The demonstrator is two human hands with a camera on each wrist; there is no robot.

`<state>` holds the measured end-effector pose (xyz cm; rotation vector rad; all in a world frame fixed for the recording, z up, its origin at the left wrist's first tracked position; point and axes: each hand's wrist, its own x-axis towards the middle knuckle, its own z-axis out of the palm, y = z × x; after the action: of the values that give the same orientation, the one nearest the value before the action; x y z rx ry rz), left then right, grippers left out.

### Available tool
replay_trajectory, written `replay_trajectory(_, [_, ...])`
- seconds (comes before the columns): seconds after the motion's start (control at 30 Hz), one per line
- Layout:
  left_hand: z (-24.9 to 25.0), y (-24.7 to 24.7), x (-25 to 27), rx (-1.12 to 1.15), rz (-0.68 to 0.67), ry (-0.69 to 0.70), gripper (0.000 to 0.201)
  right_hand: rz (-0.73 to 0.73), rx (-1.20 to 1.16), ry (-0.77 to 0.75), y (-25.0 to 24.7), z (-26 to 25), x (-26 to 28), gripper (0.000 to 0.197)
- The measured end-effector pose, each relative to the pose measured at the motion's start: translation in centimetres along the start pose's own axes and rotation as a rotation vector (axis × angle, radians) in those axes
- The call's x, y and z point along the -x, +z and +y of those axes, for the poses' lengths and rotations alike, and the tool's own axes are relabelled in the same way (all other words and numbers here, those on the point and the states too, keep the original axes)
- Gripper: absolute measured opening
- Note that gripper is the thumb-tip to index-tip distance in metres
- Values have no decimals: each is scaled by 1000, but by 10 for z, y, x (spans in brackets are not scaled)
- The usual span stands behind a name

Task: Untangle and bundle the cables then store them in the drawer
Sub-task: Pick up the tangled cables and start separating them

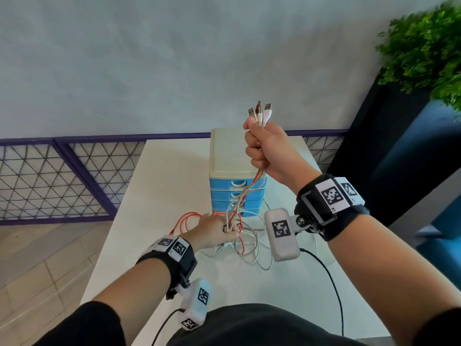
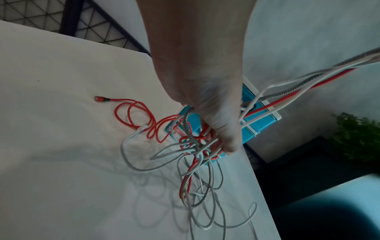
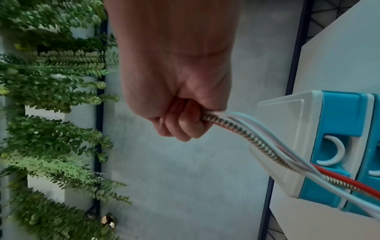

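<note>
We seem to be in a tidy indoor room, perhaps an office or a staged recording space, though little of it shows. A plain white surface (image 1: 159, 186) stands against a smooth grey wall (image 1: 174, 58). Behind it runs a purple-framed mesh panel (image 1: 50, 181) above a pale wood-look floor (image 1: 37, 258). To the right, leafy greenery (image 1: 424, 48) tops a dark blue planter (image 1: 399, 146). A small drawer unit (image 1: 234, 171) with blue drawers sits on the surface.

Your head view's bright, even daylight; plant (image 1: 424, 46) top right smeared w/ motion blur, edges bowed. Left wrist view's dimmer, bluish: soft cable shadows on counter (image 2: 61, 146).
</note>
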<state>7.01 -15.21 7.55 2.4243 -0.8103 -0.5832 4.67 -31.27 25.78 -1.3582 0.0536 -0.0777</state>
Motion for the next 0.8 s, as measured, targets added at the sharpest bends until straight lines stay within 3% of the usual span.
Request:
replay_trajectory(0.1, [-2, 6, -3, 1, 41, -10, 36, 3, 20, -20, -4, -5, 3, 22])
replay_trajectory(0.3, [-10, 10, 2, -32, -110, -110, 26, 5, 94, -23, -6, -4, 3, 22])
replay_trajectory(0.43, [1, 4, 7, -163, -261, -114, 56, 12, 173, 17, -19, 7, 1, 23])
replay_trajectory(0.53, [-10, 5, 4, 81, -430, -164, 90, 31, 201, 82, -35, 18, 5, 23])
replay_trajectory(0.6, [-27, 11, -7, 295, -457, -194, 98, 44, 185, 112, -44, 23, 10, 23])
replay_trajectory(0.7, [-21, -1, -12, 457, -368, -179, 76, 53, 136, 149, -51, 26, 17, 23])
replay_trajectory(0.8, [5, -15, -29, 635, -227, -217, 90, 51, 102, 178, -51, 29, 23, 23])
